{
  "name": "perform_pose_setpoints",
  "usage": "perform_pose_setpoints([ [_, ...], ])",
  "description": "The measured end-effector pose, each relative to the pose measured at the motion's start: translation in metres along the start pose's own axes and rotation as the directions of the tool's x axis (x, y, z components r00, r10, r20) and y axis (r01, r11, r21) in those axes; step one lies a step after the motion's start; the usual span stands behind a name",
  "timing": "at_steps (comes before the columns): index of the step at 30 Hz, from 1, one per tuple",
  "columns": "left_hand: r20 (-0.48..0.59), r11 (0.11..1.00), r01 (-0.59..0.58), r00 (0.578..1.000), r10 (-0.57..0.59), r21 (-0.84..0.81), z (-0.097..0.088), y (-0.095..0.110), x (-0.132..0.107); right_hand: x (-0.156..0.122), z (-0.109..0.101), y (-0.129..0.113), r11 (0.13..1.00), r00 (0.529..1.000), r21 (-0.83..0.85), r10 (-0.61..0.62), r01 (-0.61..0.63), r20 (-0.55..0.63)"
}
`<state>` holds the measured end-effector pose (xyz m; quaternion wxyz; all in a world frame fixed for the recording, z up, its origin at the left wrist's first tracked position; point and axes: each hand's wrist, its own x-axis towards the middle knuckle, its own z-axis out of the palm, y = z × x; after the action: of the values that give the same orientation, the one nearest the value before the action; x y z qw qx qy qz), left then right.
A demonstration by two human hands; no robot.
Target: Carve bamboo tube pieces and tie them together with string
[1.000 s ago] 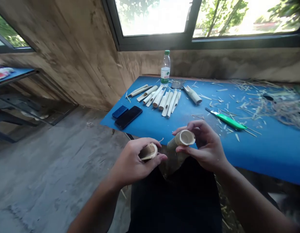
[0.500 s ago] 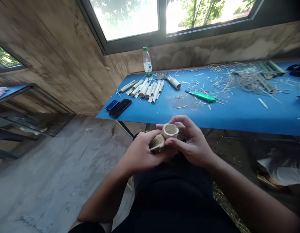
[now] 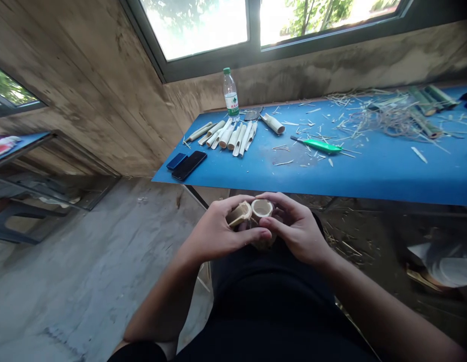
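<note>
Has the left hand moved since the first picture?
Yes, the left hand has shifted rightward, closer to the right hand, judged against the black phone.

daylight is pouring through a dark-framed window point(image 3: 196, 30) at twelve o'clock, a stained plank wall point(image 3: 86, 90) is slanting away at ten o'clock, a grey concrete floor point(image 3: 78, 266) is spreading out at eight o'clock, a blue-topped table point(image 3: 388, 183) is stretching toward two o'clock, and a smaller blue table point(image 3: 18, 143) is standing at nine o'clock.

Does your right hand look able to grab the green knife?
Probably, but not right away: the right hand is wrapped around a bamboo tube, so it would have to let go first. Nothing stands between it and the green-handled knife on the blue table.
</note>
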<state>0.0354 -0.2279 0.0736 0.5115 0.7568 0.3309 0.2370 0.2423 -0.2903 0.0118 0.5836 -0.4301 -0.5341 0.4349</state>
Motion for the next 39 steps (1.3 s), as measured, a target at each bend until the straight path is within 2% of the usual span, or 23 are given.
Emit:
perform_pose_setpoints([
  [3,-0.058,0.999,-0.03,0.998,0.032,0.032,-0.009,0.003,-0.005,-0.005,-0.004,0.009,0.989,0.991,-0.111,-0.104,0.094,-0.089],
  [5,-0.135,0.991,-0.09,0.986,0.103,0.094,-0.014,0.004,-0.008,-0.007,-0.007,0.013,0.99,0.989,-0.105,-0.101,0.091,-0.103],
  [7,-0.217,0.979,-0.144,0.96,0.174,0.147,-0.016,0.004,-0.01,-0.009,-0.009,0.016,0.998,0.995,-0.044,-0.039,0.035,-0.09],
  [9,-0.266,0.977,-0.167,0.943,0.197,0.134,-0.017,0.002,-0.009,-0.012,-0.009,0.017,0.999,0.998,0.042,0.024,-0.021,-0.064],
  [14,-0.302,0.988,-0.155,0.942,0.148,0.003,-0.011,-0.005,-0.006,-0.02,-0.005,0.015,0.937,0.998,0.344,0.055,-0.053,0.002],
  [16,-0.317,0.987,-0.162,0.937,0.149,-0.016,-0.009,-0.006,-0.006,-0.023,-0.005,0.015,0.92,0.997,0.388,0.072,-0.062,-0.01],
  [22,-0.345,0.974,-0.222,0.918,0.197,-0.035,-0.005,0.004,-0.011,-0.025,-0.009,0.013,0.98,0.989,0.137,0.149,-0.146,-0.012],
  [25,-0.3,0.976,-0.218,0.932,0.202,-0.019,-0.003,0.01,-0.015,-0.021,-0.009,0.012,0.978,0.985,0.116,0.171,-0.173,0.032],
  [27,-0.246,0.974,-0.227,0.944,0.221,0.002,-0.003,0.012,-0.017,-0.018,-0.009,0.013,0.958,0.966,0.18,0.195,-0.225,0.172],
  [29,-0.157,0.964,-0.265,0.951,0.266,0.029,-0.004,0.013,-0.018,-0.015,-0.009,0.016,0.915,0.927,0.28,0.2,-0.292,0.316],
  [30,-0.102,0.956,-0.288,0.951,0.292,0.05,-0.005,0.013,-0.018,-0.014,-0.009,0.018,0.889,0.916,0.33,0.196,-0.317,0.351],
  [31,-0.042,0.948,-0.309,0.949,0.312,0.078,-0.006,0.013,-0.018,-0.013,-0.009,0.019,0.867,0.915,0.373,0.197,-0.33,0.351],
  [34,0.118,0.926,-0.343,0.938,0.327,0.156,-0.01,0.013,-0.018,-0.01,-0.009,0.021,0.844,0.948,0.447,0.203,-0.297,0.246],
  [39,0.242,0.922,-0.365,0.913,0.327,0.129,-0.02,0.013,-0.021,-0.007,-0.013,0.019,0.869,0.978,0.45,0.16,-0.205,0.136],
])
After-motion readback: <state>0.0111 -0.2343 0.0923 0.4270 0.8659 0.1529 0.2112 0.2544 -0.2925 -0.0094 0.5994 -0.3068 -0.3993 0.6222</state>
